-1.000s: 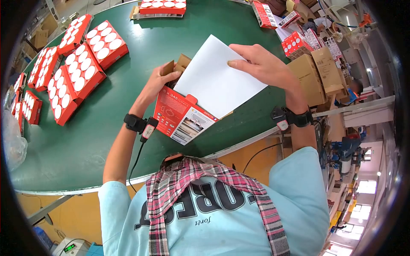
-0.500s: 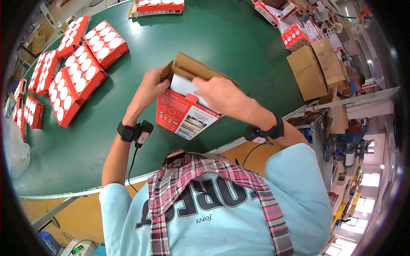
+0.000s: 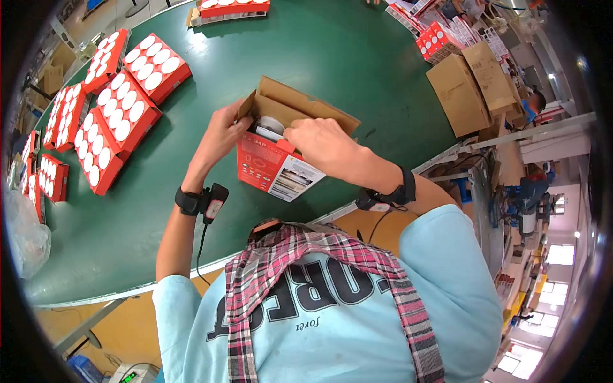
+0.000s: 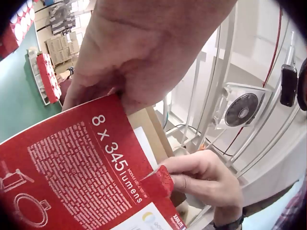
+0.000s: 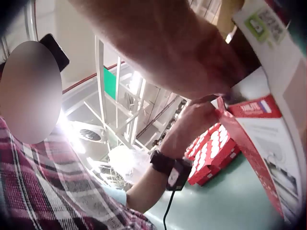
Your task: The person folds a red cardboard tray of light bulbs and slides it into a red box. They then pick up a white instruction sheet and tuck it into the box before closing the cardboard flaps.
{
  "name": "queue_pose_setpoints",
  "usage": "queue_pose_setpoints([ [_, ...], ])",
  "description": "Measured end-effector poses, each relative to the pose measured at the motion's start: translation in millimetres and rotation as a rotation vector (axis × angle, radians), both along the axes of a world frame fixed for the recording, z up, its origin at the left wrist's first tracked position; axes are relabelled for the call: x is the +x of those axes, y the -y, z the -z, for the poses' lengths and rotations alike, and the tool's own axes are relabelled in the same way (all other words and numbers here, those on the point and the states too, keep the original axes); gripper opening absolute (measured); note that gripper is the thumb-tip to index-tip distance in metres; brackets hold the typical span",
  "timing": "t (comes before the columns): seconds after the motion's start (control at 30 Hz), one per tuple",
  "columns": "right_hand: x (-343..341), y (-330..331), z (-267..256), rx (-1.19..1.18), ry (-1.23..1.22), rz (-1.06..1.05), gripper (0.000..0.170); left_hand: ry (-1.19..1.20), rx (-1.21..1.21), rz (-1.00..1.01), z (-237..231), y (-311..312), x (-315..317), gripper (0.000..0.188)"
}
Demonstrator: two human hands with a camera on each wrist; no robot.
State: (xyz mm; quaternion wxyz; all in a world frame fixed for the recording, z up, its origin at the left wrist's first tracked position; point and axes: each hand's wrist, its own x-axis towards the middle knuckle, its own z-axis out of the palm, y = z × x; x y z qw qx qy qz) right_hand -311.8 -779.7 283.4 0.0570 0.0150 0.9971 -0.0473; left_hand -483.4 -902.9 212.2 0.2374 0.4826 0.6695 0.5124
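Note:
A red printed carton [image 3: 258,163] stands open-topped on the green table, its brown cardboard flaps raised. My left hand [image 3: 225,131] grips the carton's left edge by the side flap [image 3: 248,105]. At the front rim is my right hand [image 3: 325,145]; in the left wrist view its thumb and finger pinch the red tab [image 4: 163,182] of the front panel. Behind that panel, a white sheet [image 4: 145,146] shows inside the carton. A round, white-rimmed thing [image 3: 271,123] is visible within the opening in the head view, its lower part hidden by the front panel.
Several red boxes with white round discs [image 3: 118,105] stand on the left of the green table [image 3: 332,57], beside a clear plastic bag [image 3: 29,233]. Another such box [image 3: 233,9] is at the far edge. Brown cartons [image 3: 456,96] stand at the right.
The white sheet, held above the carton by my right hand, has gone down inside it. My right hand moved left and down to the front rim. My left hand keeps its hold.

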Motion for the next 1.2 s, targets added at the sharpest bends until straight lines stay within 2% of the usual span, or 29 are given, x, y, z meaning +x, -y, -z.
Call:
queue_pose_setpoints([
  [0.13, -3.2, 5.8, 15.7, -0.015, -0.134, -0.048, 0.014, 0.001, -0.050, -0.009, 1.5, 6.0, 0.2, 0.026],
  [0.27, -0.9, 9.7, 6.2, -0.054, -0.065, 0.017, 0.017, 0.155, 0.109, -0.045, 23.7, 4.8, 4.4, 0.026],
  [0.37, 22.4, 15.1, -10.8, -0.326, -0.569, -0.097, 0.017, 0.309, 0.143, -0.077, 24.9, 6.7, 14.2, 0.027],
  [0.43, 47.8, 6.1, -11.7, -0.283, -0.817, 0.165, 0.024, 0.392, 0.140, -0.121, 20.4, 7.4, 22.5, 0.027],
  [0.53, 76.7, -11.8, 41.4, -0.701, -0.903, 0.579, 0.028, 0.425, 0.146, -0.212, 19.8, 7.4, 29.3, 0.027],
  [0.6, 77.1, 2.1, 83.8, -1.664, -0.845, 0.756, 0.040, 0.416, 0.219, -0.283, 14.5, 6.6, 37.8, 0.026],
  [0.7, 48.4, 24.0, 87.2, -1.864, -0.741, 0.737, 0.054, 0.486, 0.299, -0.434, 9.0, 7.8, 38.0, 0.025],
  [0.73, 36.6, 12.1, 85.8, -2.024, -0.725, 0.660, 0.052, 0.522, 0.320, -0.496, 7.3, 9.9, 36.6, 0.025],
  [0.77, 24.6, -0.9, 88.0, -1.954, -0.757, 0.642, 0.054, 0.500, 0.330, -0.483, 1.3, 16.9, 31.8, 0.026],
  [0.87, -10.2, -12.3, 94.4, -1.704, -0.908, 0.630, 0.056, 0.354, 0.455, -0.616, -15.5, 27.8, 28.8, 0.027],
  [0.93, -31.0, -15.9, 112.6, -1.829, -0.889, 0.671, 0.054, 0.269, 0.517, -0.677, 9.0, 30.9, 22.7, 0.026],
  [0.97, -36.0, -27.1, 152.8, -1.433, -0.857, 0.572, 0.056, 0.354, 0.401, -0.685, 31.9, 35.0, 16.8, 0.034],
  [1.0, -39.7, -32.2, 168.3, -1.385, -0.850, 0.538, 0.056, 0.290, 0.396, -0.701, 61.0, 35.0, 8.3, 0.037],
  [1.03, -43.1, -36.8, 182.6, -1.338, -0.844, 0.505, 0.056, 0.291, 0.420, -0.756, 51.7, 30.6, 11.8, 0.035],
  [1.07, -49.1, -34.9, 166.0, -1.632, -0.831, 0.557, 0.054, 0.292, 0.443, -0.812, 42.7, 26.0, 15.2, 0.039],
  [1.13, -54.2, -17.7, 116.5, -1.887, -0.817, 0.727, 0.049, 0.347, 0.361, -0.769, 35.4, 33.1, 14.7, 0.033],
  [1.2, -60.3, -30.0, 127.1, -1.957, -0.772, 0.495, 0.048, 0.252, 0.329, -0.773, 12.8, 42.4, 19.2, 0.037],
])
